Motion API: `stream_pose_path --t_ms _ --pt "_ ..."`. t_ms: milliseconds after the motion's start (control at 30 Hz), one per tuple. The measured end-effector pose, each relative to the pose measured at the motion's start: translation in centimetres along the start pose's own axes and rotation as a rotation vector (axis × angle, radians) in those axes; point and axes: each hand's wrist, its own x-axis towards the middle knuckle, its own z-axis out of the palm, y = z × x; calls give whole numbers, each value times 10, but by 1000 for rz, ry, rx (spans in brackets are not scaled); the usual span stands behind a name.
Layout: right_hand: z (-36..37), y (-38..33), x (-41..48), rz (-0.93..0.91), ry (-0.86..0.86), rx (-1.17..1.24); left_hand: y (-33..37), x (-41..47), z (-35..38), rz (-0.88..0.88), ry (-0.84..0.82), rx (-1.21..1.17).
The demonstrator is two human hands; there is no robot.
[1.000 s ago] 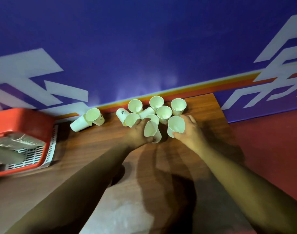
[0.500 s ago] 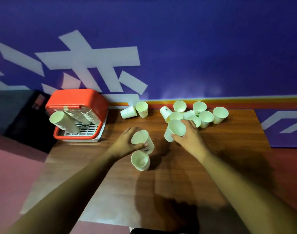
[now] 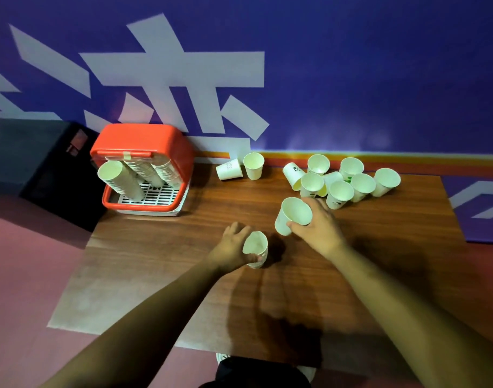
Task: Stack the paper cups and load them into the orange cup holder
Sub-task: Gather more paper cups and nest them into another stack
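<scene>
My left hand grips a small stack of pale paper cups standing upright at the table's middle. My right hand holds a single paper cup tilted with its mouth toward me, just right of and above the stack. A cluster of several loose cups lies at the back right, some upright, some tipped. Two more cups rest near the wall. The orange cup holder stands at the back left with three slanted cup stacks in it.
The wooden table ends at the purple wall behind. A dark box sits left of the holder, off the table. The floor is reddish on the left and right. My shoe shows under the near edge.
My left hand pushed its cup down into the cup that stood on the table, making one stack. My right hand drew its cup nearer. The view shifted left and back.
</scene>
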Motion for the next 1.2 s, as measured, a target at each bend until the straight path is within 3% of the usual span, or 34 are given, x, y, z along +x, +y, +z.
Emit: stream_pose_path --t_ms 233,467,633,833,1000,1200 --pt "9 -15 -12 -22 -134 116 -21 -6 -7 -10 -119 -174" --pt "32 -31 -21 -135 -296 108 -37 -14 -47 18 -33 -453" --pt "52 -28 -24 -195 -373 -19 -30 -15 -40 101 -116 -341" --pt "73 -14 -26 -204 -400 -103 -33 -17 -18 104 -69 -273" --pt "82 -5 -29 -112 -408 -3 -39 -15 -13 63 -95 -285" --pt "82 8 -21 60 -432 257 -40 -15 -4 7 -328 -410"
